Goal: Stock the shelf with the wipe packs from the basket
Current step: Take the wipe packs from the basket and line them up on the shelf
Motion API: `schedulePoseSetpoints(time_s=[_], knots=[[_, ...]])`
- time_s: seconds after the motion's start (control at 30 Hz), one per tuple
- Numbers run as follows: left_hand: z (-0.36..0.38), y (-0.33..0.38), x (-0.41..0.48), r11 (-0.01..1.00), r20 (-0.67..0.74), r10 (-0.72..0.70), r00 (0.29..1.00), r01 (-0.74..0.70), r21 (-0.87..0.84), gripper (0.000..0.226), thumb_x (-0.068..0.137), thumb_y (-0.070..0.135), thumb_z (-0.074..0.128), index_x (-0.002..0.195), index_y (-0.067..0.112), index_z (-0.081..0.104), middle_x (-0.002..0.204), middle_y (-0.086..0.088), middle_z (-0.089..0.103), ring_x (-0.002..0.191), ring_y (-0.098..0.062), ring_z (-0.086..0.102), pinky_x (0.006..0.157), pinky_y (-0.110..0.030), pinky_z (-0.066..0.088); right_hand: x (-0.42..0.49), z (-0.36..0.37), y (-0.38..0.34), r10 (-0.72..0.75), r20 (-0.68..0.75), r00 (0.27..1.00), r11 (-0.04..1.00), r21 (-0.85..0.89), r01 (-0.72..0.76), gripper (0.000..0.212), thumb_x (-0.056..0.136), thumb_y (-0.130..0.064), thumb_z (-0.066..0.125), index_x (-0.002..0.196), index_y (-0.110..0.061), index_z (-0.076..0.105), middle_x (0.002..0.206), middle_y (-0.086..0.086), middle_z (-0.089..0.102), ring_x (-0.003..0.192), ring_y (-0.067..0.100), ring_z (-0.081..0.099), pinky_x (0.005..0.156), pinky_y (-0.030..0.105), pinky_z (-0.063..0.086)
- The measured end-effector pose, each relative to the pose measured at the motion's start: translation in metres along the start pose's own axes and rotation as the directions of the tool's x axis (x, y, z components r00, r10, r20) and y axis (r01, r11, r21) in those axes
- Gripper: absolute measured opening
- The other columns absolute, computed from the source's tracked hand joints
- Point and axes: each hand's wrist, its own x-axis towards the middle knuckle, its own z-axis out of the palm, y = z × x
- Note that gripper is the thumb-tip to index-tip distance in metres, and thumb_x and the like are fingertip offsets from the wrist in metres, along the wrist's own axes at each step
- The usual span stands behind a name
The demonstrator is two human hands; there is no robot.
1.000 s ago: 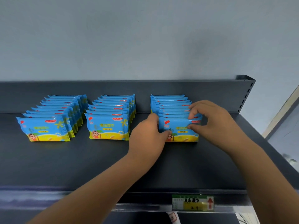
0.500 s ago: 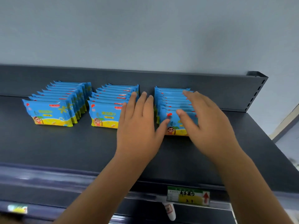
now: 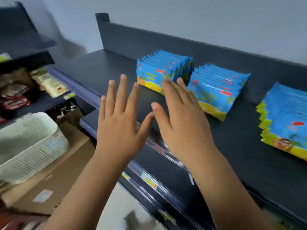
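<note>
View from a head camera, tilted and partly motion-blurred. Two bare hands are raised at the centre, backs up, in front of a dark shelf (image 3: 103, 72) that runs from 11 o'clock to 4 o'clock.

The left hand (image 3: 118, 130) is spread wide, fingers straight and apart, and holds nothing. The right hand (image 3: 184, 127), just beside it at its 3 o'clock, is also flat with straight fingers and holds nothing. The two thumb tips come very close together. Whether they touch cannot be told.

Three rows of blue and yellow wipe packs stand on the shelf, each row running back toward the rear wall. The left row (image 3: 162, 70) is at 12 o'clock, the middle row (image 3: 217, 90) at 2 o'clock, and the right row (image 3: 285, 120) at 3 o'clock, cut off by the frame edge. The right hand's fingertips (image 3: 166, 83) overlap the front pack of the left row. They are blurred, so contact cannot be told.

A white slatted basket (image 3: 28, 143) sits at 8 o'clock, well apart from the hands, on a brown cardboard box (image 3: 54, 176). Its inside is too blurred to read.

A green and yellow label (image 3: 148, 180) is fixed to the shelf's front edge at 6 o'clock. Blurred packaged goods (image 3: 49, 82) fill another rack at 10 o'clock.
</note>
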Motion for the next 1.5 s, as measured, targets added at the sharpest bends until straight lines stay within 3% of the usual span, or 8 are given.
schedulePoseSetpoints(time_s=[0.23, 0.5, 0.73, 1.07, 1.13, 1.27, 1.43, 1.5], knots=[[-0.039, -0.166, -0.037, 0.934, -0.046, -0.316, 0.948, 0.319, 0.161, 0.077, 0.1, 0.066, 0.027, 0.162, 0.022, 0.02, 0.172, -0.001, 0.003, 0.159, -0.023, -0.004, 0.127, -0.049, 0.012, 0.052, 0.128, -0.136, -0.252, 0.15, 0.956, 0.962, 0.146, 0.231, 0.063, 0.104, -0.048, 0.028, 0.156, -0.013, 0.033, 0.164, 0.006, 0.033, 0.155, 0.023, 0.019, 0.124, 0.045, 0.023], [-0.084, -0.358, -0.058, 0.82, -0.112, -0.497, 0.861, 0.508, 0.263, 0.078, 0.1, 0.068, 0.021, 0.164, 0.025, 0.007, 0.172, 0.002, 0.002, 0.158, -0.018, -0.006, 0.128, -0.043, 0.002, 0.095, 0.271, -0.3, -0.411, 0.247, 0.877, 0.901, 0.257, 0.35, 0.065, 0.107, -0.049, 0.027, 0.163, -0.017, 0.015, 0.171, 0.0, 0.01, 0.158, 0.016, 0.0, 0.128, 0.042, 0.014], [-0.067, -0.472, -0.074, 0.725, -0.001, -0.65, 0.76, 0.62, 0.299, 0.079, 0.099, 0.07, 0.015, 0.163, 0.024, 0.011, 0.172, 0.002, 0.002, 0.158, -0.02, -0.007, 0.127, -0.041, -0.003, 0.124, 0.363, -0.37, -0.458, 0.345, 0.819, 0.879, 0.311, 0.36, 0.075, 0.101, -0.06, 0.01, 0.163, -0.017, 0.011, 0.171, -0.002, 0.007, 0.158, 0.014, -0.003, 0.127, 0.033, 0.003], [-0.007, -0.61, -0.05, 0.672, 0.048, -0.734, 0.677, 0.715, 0.19, 0.064, 0.104, 0.057, 0.033, 0.159, 0.025, 0.029, 0.17, 0.005, 0.016, 0.159, -0.018, -0.001, 0.124, -0.035, -0.001, 0.186, 0.514, -0.399, -0.389, 0.594, 0.704, 0.907, 0.381, 0.18, 0.063, 0.104, -0.049, 0.021, 0.162, -0.023, 0.018, 0.17, -0.008, 0.015, 0.157, 0.01, 0.007, 0.126, 0.042, 0.021], [0.012, -0.641, -0.045, 0.622, 0.079, -0.782, 0.619, 0.763, 0.177, 0.062, 0.104, 0.054, 0.037, 0.158, 0.025, 0.032, 0.169, 0.004, 0.019, 0.159, -0.018, 0.001, 0.123, -0.035, 0.002, 0.2, 0.548, -0.402, -0.348, 0.684, 0.641, 0.911, 0.408, 0.059, 0.057, 0.107, -0.044, 0.032, 0.16, -0.025, 0.022, 0.169, -0.009, 0.018, 0.156, 0.01, 0.012, 0.126, 0.039, 0.022], [0.056, -0.698, -0.048, 0.5, 0.164, -0.863, 0.479, 0.856, 0.132, 0.058, 0.103, 0.047, 0.044, 0.155, 0.021, 0.039, 0.166, 0.001, 0.031, 0.158, -0.023, 0.01, 0.126, -0.042, 0.017, 0.217, 0.614, -0.407, -0.221, 0.824, 0.522, 0.939, 0.324, -0.115, 0.052, 0.105, -0.04, 0.044, 0.154, -0.025, 0.034, 0.16, -0.005, 0.036, 0.137, 0.021, 0.047, 0.108, 0.04, 0.044], [0.125, -0.752, -0.08, 0.326, 0.347, -0.907, 0.239, 0.919, 0.221, 0.057, 0.099, 0.036, 0.053, 0.151, 0.014, 0.044, 0.161, -0.006, 0.039, 0.153, -0.028, 0.024, 0.124, -0.043, 0.023, 0.203, 0.707, -0.403, 0.018, 0.955, 0.296, 0.964, 0.062, -0.259, 0.048, 0.105, -0.035, 0.046, 0.147, -0.013, 0.045, 0.146, 0.011, 0.053, 0.128, 0.031, 0.054, 0.102, 0.039, 0.046], [0.151, -0.761, -0.096, 0.221, 0.425, -0.9, 0.093, 0.94, 0.261, 0.054, 0.097, 0.032, 0.055, 0.146, 0.014, 0.044, 0.155, -0.008, 0.044, 0.144, -0.032, 0.037, 0.118, -0.042, 0.032, 0.191, 0.739, -0.399, 0.122, 0.969, 0.216, 0.964, -0.063, -0.26, 0.042, 0.105, -0.026, 0.044, 0.143, -0.009, 0.049, 0.139, 0.016, 0.058, 0.122, 0.033, 0.058, 0.093, 0.034, 0.045]])
